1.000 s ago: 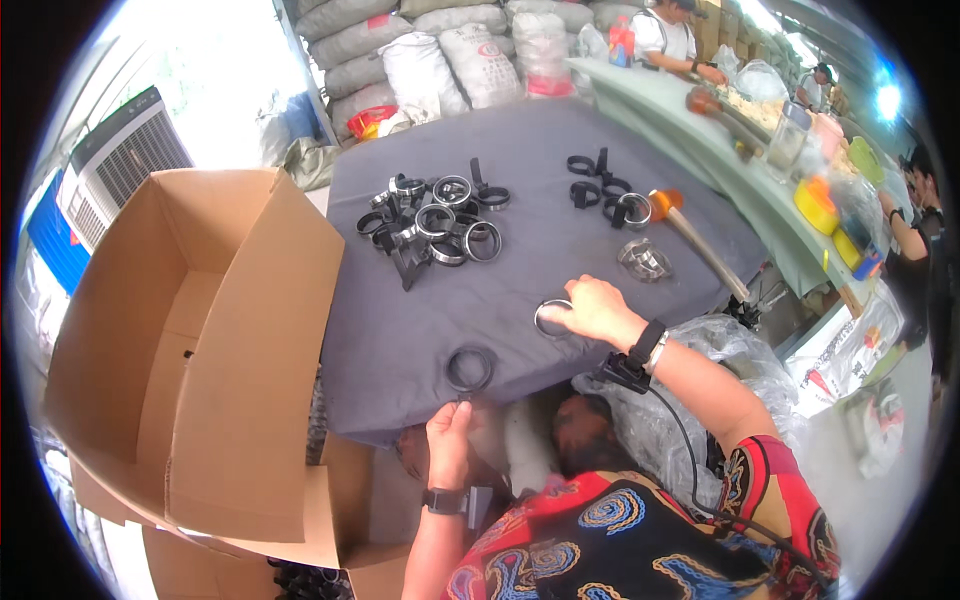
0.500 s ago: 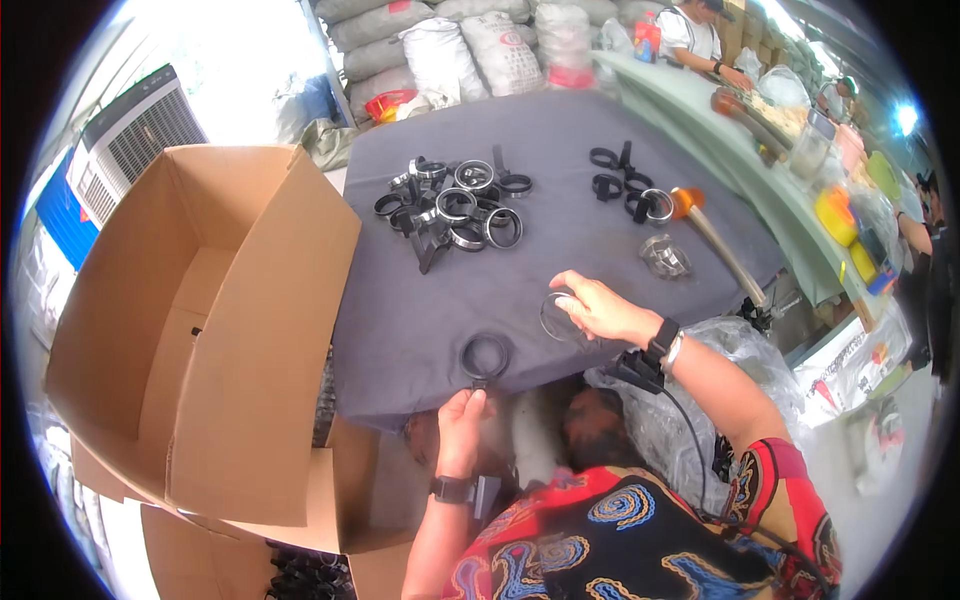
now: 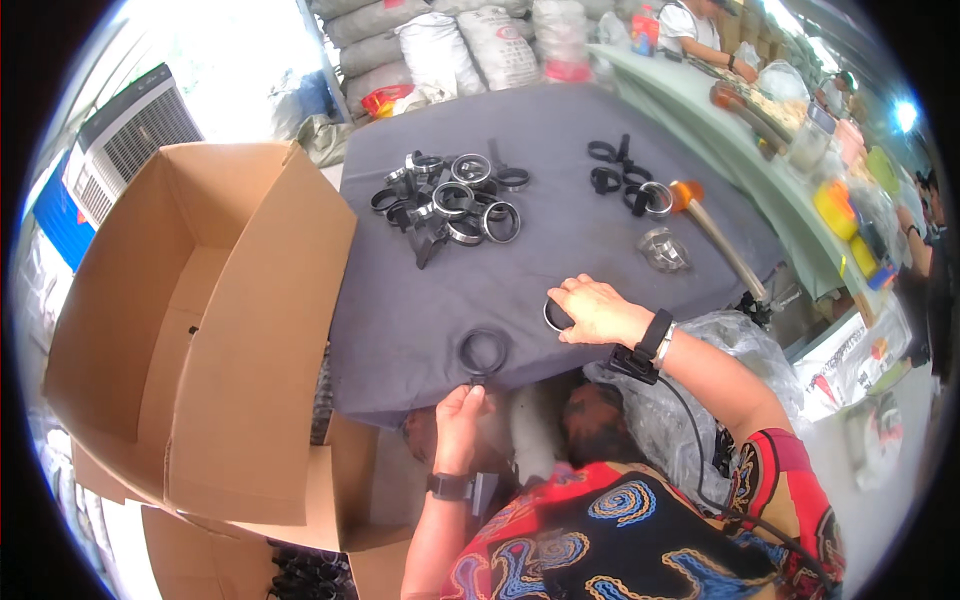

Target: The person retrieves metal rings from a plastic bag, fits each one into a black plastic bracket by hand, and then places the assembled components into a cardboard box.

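Note:
My left hand (image 3: 461,408) is closed on the short handle of a black ring (image 3: 463,352), which lies flat near the cloth's front edge. To its right, my right hand (image 3: 602,312) has its fingers closed over a metal-rimmed ring (image 3: 549,318) resting on the cloth. Part of that ring is hidden under the fingers. Farther back on the left is a pile of black-handled rings with silver rims (image 3: 453,200). Several plain black rings (image 3: 637,176) sit at the back right, one silver ring (image 3: 657,199) among them. A bundle of clear-wrapped metal rings (image 3: 663,250) lies nearer me.
An orange-headed mallet (image 3: 725,243) lies along the right of the grey cloth-covered table (image 3: 400,320). A large open cardboard box (image 3: 260,370) stands at the left; another, holding black parts (image 3: 308,575), is below. Clear plastic (image 3: 640,420) hangs by my right forearm. Another person works beyond.
My right hand has settled lower over the metal-rimmed ring, its fingers closing down. My left hand still holds the black ring in the same place. The view has shifted slightly.

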`<state>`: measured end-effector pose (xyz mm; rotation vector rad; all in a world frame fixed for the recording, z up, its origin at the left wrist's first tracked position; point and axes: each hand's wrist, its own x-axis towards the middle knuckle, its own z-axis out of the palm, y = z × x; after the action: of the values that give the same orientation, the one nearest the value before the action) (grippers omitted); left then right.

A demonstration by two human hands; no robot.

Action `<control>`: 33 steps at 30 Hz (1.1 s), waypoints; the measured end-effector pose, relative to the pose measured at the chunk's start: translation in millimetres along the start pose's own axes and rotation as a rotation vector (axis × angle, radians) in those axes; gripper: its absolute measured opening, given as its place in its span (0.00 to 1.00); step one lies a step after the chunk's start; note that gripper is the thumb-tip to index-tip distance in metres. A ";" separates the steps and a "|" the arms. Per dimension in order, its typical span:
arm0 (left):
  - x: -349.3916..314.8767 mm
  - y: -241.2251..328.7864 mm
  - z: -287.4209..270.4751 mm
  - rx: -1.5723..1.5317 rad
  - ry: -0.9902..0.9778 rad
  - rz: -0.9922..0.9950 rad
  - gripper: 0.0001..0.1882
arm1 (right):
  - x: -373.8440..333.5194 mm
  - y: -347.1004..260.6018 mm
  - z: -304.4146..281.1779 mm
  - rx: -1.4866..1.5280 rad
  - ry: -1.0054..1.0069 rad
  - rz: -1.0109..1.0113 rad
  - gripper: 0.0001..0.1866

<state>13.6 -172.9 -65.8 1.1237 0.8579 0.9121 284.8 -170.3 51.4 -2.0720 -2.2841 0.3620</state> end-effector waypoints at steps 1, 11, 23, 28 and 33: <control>-0.5 0.3 -0.4 0.000 0.014 -0.001 0.13 | 2.5 -1.1 1.5 0.021 0.050 -0.082 0.35; -4.4 7.9 8.7 -0.001 0.030 -0.036 0.13 | 49.3 -63.6 5.2 0.145 -0.055 -0.691 0.37; 3.8 10.7 7.6 -0.048 -0.001 -0.029 0.12 | 66.0 -79.6 -1.3 -0.035 -0.177 -0.714 0.34; -3.0 19.9 3.5 0.036 0.038 -0.024 0.12 | 71.0 -85.3 -3.2 -0.051 -0.170 -0.795 0.33; -4.1 5.2 2.2 0.073 0.018 -0.054 0.10 | 59.4 -78.3 -1.9 -0.097 -0.155 -0.784 0.33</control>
<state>13.2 -176.6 -59.9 1.1511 0.9381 0.8535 202.1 -118.0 61.0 -1.0393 -2.9967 0.3699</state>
